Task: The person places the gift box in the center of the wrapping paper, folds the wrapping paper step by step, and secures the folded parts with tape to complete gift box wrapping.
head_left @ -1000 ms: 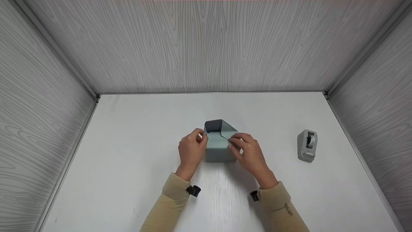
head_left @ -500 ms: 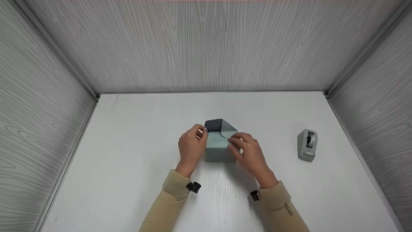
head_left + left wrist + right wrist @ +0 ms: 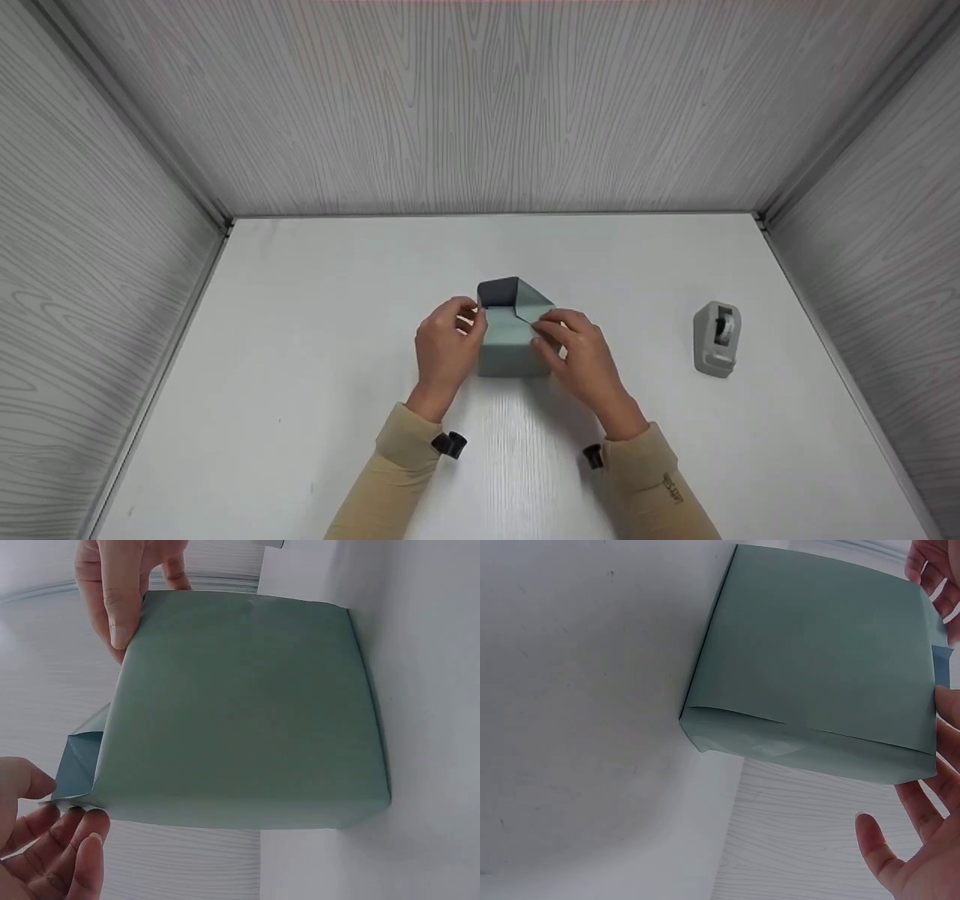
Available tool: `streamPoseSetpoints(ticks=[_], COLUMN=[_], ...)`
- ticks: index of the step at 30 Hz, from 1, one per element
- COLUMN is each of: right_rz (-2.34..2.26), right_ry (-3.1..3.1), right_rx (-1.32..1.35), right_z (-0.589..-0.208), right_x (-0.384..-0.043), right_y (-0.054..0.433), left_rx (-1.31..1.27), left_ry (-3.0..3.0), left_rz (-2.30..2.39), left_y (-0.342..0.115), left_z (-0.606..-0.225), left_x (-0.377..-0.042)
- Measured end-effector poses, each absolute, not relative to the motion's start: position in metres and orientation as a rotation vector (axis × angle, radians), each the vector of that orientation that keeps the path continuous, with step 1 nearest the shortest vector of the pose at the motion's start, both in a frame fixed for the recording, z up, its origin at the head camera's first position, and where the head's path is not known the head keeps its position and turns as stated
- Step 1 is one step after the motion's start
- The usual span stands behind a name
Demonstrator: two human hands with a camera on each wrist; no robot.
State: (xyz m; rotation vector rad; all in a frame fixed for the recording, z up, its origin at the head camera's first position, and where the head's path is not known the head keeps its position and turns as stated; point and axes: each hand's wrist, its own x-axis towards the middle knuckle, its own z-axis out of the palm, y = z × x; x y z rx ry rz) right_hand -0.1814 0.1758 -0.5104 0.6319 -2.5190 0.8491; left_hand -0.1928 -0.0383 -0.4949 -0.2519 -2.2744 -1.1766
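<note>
A box wrapped in pale green paper point(image 3: 514, 360) stands on the white table between both hands. At its far upper end a paper flap point(image 3: 535, 300) is folded inward on the right, beside an opening that shows a dark bluish inside. My left hand point(image 3: 448, 341) pinches the paper at the left edge of this opening, thumb on one side and fingers on the other in the left wrist view. My right hand point(image 3: 581, 356) holds the folded paper down at the right top edge, its thumb on the near side. In the right wrist view a long seam runs along the box's lower edge.
A grey tape dispenser point(image 3: 716, 341) with a roll in it stands on the table point(image 3: 300, 360) to the right of the box. Wood-grain panels point(image 3: 480, 112) enclose the table at the back and both sides.
My left fingers shift slightly away along the paper's left edge, then back toward me. The right hand, the box and the tape dispenser keep their places.
</note>
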Motion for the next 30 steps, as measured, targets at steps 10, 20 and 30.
streamPoseSetpoints(ticks=[10,20,30], right_rz=[0.852,0.841,0.824], right_ry=[-2.511,-2.510,-2.511], right_rx=[0.635,0.621,0.639], right_z=[-0.511,-0.511,-0.510], right_x=[-0.182,-0.181,-0.181], right_y=[0.176,0.175,0.174], left_rx=[-0.349,-0.522,-0.601], left_ry=[-2.254,-2.279,-2.365], left_rz=[-1.100,-0.932,-0.904], left_y=[-0.037,-0.033,-0.033], left_z=[-0.507,-0.509,-0.512], left_x=[-0.184,-0.188,-0.189])
